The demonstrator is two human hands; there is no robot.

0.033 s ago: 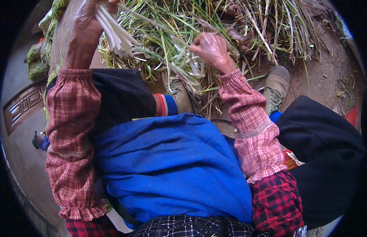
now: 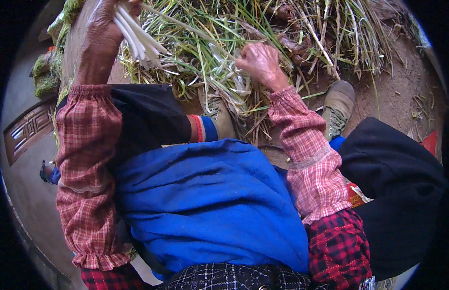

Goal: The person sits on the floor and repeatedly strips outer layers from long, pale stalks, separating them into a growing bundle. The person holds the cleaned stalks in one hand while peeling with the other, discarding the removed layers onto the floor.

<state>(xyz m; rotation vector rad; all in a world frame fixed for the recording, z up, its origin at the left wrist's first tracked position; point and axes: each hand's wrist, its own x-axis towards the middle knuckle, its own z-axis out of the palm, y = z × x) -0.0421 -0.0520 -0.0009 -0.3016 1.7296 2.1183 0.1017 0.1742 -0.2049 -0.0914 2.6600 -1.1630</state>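
Your left hand clasps a slim white stalk bundle, long axis sloping down-right toward your right hand, farther off, fingers curled over tangled green-and-straw leaves; its hold, can't tell.

a brown panelled door shows at far left, near green moss.

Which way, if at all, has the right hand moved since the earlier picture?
Yes, slightly: the right hand has shifted rightward and a little down in the picture, closer to the right shoe, which stays in place.
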